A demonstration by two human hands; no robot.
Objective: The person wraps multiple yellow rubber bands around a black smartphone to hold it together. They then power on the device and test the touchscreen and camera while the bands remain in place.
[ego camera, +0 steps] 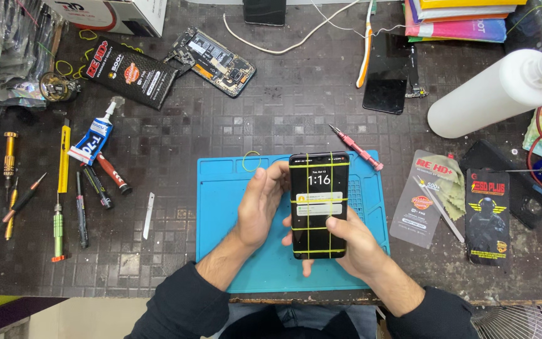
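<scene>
A black smartphone [318,204] with a lit screen is held upright over the blue work mat [221,207]. Several yellow rubber bands run across and along it. My left hand [260,204] grips its left edge, fingers wrapped behind. From below, my right hand [356,242] supports the lower right corner, thumb on the screen's edge. A loose yellow rubber band [251,161] lies on the mat at the upper left of the phone.
Screwdrivers and tweezers [79,201] and a glue tube [94,139] lie at left. An opened phone body [217,61] and a black screen panel [389,74] lie behind. A white bottle [497,94] and packets [425,201] sit at right. A red screwdriver [359,149] rests by the mat.
</scene>
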